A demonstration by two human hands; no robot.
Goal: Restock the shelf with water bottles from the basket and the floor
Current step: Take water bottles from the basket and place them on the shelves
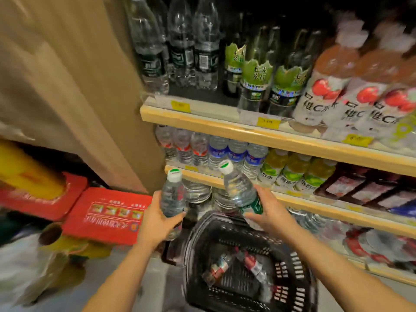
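Left hand (157, 218) wrapped round an upright water bottle (172, 194); right hand (271, 210) gripping a green-labelled water bottle (242, 191) tilted toward 11 o'clock. Black basket (290, 264) at 6 o'clock, two red-labelled bottles (219, 266) lying inside. Wooden shelf (247, 130) at 12 o'clock, red cartons (105, 216) at 9 o'clock.

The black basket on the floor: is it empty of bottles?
No: the black basket holds at least two bottles lying on their sides, below the hands.
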